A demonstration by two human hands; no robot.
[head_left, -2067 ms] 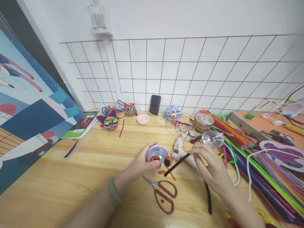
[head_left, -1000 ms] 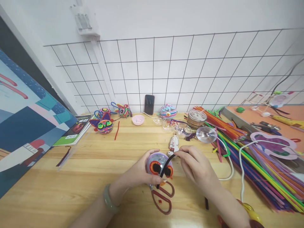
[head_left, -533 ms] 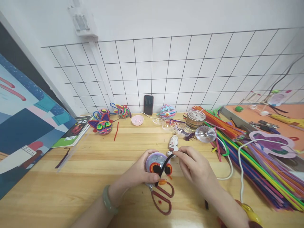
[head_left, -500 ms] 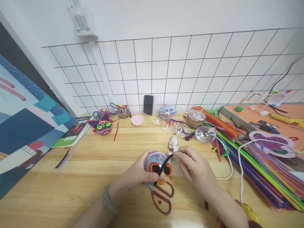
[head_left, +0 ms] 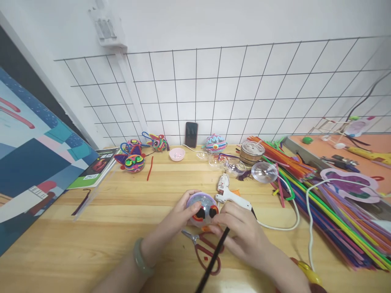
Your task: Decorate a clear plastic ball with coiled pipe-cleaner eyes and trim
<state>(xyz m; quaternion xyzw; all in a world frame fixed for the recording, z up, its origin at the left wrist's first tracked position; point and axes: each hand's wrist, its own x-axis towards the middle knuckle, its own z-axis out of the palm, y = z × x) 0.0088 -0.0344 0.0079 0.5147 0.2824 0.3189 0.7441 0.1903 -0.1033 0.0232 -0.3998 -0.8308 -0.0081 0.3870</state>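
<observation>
My left hand (head_left: 182, 211) is wrapped round a clear plastic ball (head_left: 205, 199) with a lilac rim. Two eyes in red, orange and black sit on its front, and my left thumb lies over one of them. Pinched in my right hand (head_left: 244, 234) is a black pipe cleaner (head_left: 214, 258), its long end slanting toward the table's front edge. The right fingertips are close against the ball's lower right side; whether they touch it I cannot tell. Red-handled scissors (head_left: 198, 256) lie below the ball, partly behind the pipe cleaner. A white glue gun (head_left: 233, 197) rests just beyond my right hand.
Bundles of coloured pipe cleaners (head_left: 330, 219) cover the right side, crossed by a white cord (head_left: 310, 219). Clear plastic half-shells (head_left: 264, 172), a round tin (head_left: 252, 152), a pink dish (head_left: 176, 154) and a phone (head_left: 191, 134) stand farther back. Colourful decorated balls (head_left: 134, 163) sit at back left.
My right hand has moved down and left toward the ball, and the pipe cleaner now points toward the front edge. My left thumb has shifted up the ball. More of the glue gun shows.
</observation>
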